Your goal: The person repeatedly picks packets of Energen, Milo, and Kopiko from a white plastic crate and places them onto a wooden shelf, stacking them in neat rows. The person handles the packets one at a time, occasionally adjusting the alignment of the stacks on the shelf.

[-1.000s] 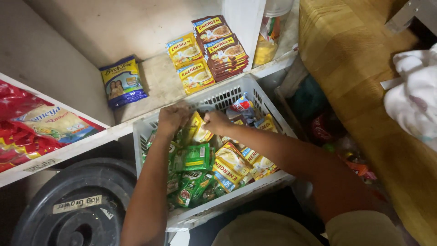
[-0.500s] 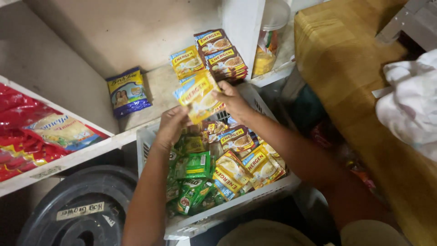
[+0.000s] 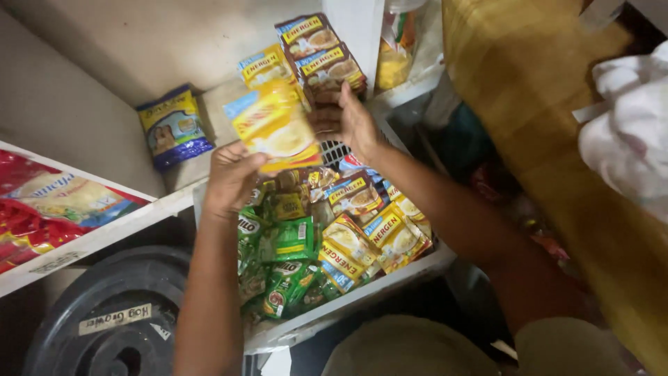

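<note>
Crate: the white crate (image 3: 410, 268), nearest the person, holds many green and yellow sachets (image 3: 327, 237), still loose.
Left hand: the left hand (image 3: 233, 177) pinches the lower edge of a bundle of yellow sachets (image 3: 275, 125), thumb against fingers.
Right hand: the right hand (image 3: 348, 118), fingers spread, steadies the bundle's right edge above the crate's far rim.
Shelf: at the back of the shelf (image 3: 139, 209) lie stacked yellow and brown sachets (image 3: 306, 52) and a blue packet (image 3: 172, 125).
Progress: some stacked, most judged unsorted.

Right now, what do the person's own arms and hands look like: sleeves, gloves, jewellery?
Both forearms are bare, with no sleeves in view. The left hand and right hand wear no gloves. No watch or bracelet shows; rings are too blurred to tell.
</note>
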